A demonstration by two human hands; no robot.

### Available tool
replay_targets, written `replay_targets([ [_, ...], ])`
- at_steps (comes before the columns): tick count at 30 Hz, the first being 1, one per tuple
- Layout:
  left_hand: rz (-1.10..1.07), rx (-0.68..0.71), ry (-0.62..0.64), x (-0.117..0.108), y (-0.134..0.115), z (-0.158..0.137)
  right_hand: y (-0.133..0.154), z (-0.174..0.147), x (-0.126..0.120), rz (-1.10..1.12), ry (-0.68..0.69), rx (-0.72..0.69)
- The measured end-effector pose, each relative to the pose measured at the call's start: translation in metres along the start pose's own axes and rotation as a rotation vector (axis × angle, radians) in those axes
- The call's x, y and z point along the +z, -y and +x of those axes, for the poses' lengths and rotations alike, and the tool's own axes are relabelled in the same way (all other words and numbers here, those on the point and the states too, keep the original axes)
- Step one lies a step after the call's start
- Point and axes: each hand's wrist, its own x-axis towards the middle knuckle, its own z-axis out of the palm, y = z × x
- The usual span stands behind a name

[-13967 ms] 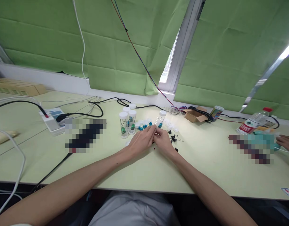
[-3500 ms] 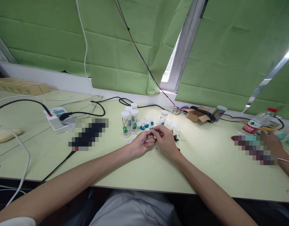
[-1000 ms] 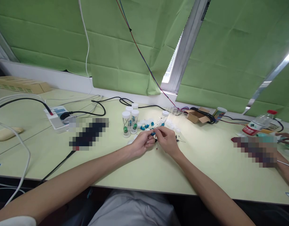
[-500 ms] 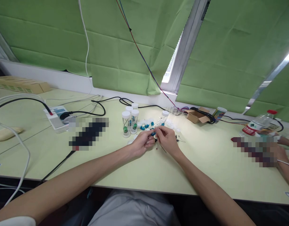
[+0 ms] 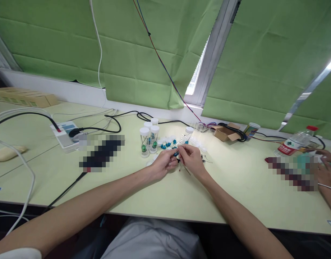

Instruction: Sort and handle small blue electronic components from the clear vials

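Observation:
My left hand (image 5: 164,164) is closed around a small blue part (image 5: 176,154), its fingers curled and its thumb on top. Right beside it, my right hand (image 5: 192,159) pinches at the same spot; what lies between those fingertips is too small to make out. A thin dark wire-like piece (image 5: 187,170) shows below the right hand. Behind the hands, several little blue pieces (image 5: 163,146) lie scattered on the table. To the left stand clear tubes with white caps (image 5: 144,144), some with a green ball and thin wires inside.
A capped clear tube (image 5: 189,132) stands behind my right hand. A white power strip (image 5: 64,136) and cables lie left. An opened cardboard box (image 5: 226,133), a can (image 5: 252,131) and a water bottle (image 5: 292,143) are right. Another person's hand (image 5: 325,172) is at the far right.
My two hands stay together in nearly the same place, with only slight finger movement. At the far right, the other person's hands have shifted a little.

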Motion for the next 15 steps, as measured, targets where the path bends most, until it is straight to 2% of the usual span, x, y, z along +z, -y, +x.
replay_targets([
  [15,0.025,0.005,0.003,-0.0005,0.0016,0.001,0.0012,-0.0007,0.0004,-0.047,0.0,-0.019],
])
